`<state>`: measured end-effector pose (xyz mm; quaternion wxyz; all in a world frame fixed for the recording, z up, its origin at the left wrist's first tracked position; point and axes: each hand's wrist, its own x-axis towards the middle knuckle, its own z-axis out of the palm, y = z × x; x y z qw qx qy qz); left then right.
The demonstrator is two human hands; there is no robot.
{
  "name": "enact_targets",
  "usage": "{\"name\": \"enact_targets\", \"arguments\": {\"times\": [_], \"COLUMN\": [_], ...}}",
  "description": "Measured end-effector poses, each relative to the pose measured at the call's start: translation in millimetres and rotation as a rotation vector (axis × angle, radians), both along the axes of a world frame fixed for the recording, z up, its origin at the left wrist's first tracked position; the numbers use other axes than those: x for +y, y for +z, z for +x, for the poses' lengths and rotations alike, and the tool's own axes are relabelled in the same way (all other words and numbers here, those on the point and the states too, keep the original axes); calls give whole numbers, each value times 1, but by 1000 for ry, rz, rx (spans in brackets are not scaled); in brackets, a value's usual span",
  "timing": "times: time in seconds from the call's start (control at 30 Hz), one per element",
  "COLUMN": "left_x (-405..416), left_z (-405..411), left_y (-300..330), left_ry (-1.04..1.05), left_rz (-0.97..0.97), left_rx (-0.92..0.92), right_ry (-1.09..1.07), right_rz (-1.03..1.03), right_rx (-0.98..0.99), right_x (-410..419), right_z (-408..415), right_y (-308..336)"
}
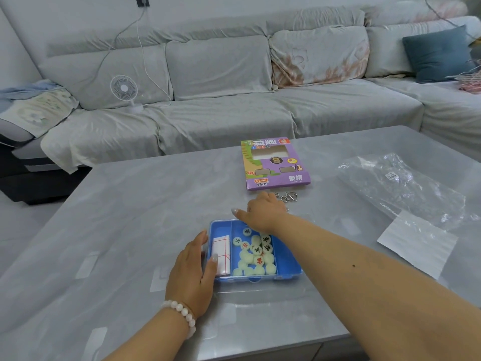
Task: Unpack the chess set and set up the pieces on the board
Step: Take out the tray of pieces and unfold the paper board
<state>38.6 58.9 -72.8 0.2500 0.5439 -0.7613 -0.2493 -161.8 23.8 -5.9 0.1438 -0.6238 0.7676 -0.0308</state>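
A blue tray [286,259] sits on the grey table near me. Its right compartment holds several pale round chess pieces [256,254] with red or black characters. A folded white board sheet with red lines [222,252] lies in its left compartment. My left hand [191,272] grips the tray's left wall, fingers outside and thumb on the folded sheet. My right hand [263,213] lies over the tray's far rim, thumb stretched left along it. Its fingers curl down behind the rim, their tips hidden.
The purple chess-set box [276,165] lies flat beyond the tray, with a metal wire puzzle [287,196] just in front of it. A clear plastic bag [400,186] and a white sheet [416,243] lie at the right. A sofa with a small fan [124,89] stands behind the table.
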Motion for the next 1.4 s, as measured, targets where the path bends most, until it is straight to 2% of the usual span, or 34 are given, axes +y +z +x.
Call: {"name": "enact_targets", "arguments": {"times": [0.13, 0.27, 0.37, 0.5, 0.67, 0.77, 0.83, 0.9, 0.97, 1.03, 1.13, 1.23, 1.4], "left_x": [0, -1, 0, -8, -20, -29, -33, -35, -35, -33, -33, -34, -35], "left_z": [1, 4, 4, -1, -13, -14, -11, -5, -1, 3, 6, 7, 9], "left_y": [3, 3, 6, 34, 74, 80, 80, 79, 77, 72, 61, 54, 47], "left_ry": [-29, -49, -71, -81, 46, 159, 234, 298, 358, 414, 479, 532, 575], "left_rz": [-56, -51, -21, 78, 251, 287, 331, 367, 398, 436, 514, 595, 641], "left_rx": [32, 32, 24, 217, 568, 745, 894, 1022, 1093, 1130, 1196, 1297, 1426], "right_ry": [-23, 94, 158, 192, 154, 29, -191, -433, -459, -265, 38, 172, 137], "right_rz": [-124, -40, -57, -107, -263, -507, -662, -723, -626, -360, 12, 44, 60], "right_rx": [-157, -277, -345, -439, -555, -572, -617, -654, -641, -578, -331, -122, -172], "right_x": [-5, -1, 5, 13, 18, 18, 21, 27, 36, 43, 56, 59, 54], "right_z": [1, 2, -2, -7, -11, -17, -26, -36, -38, -28, 1, 20, 15], "right_y": [7, 27, 37, 46, 72, 82, 79, 67, 50, 28, -7, -28, -25]}}
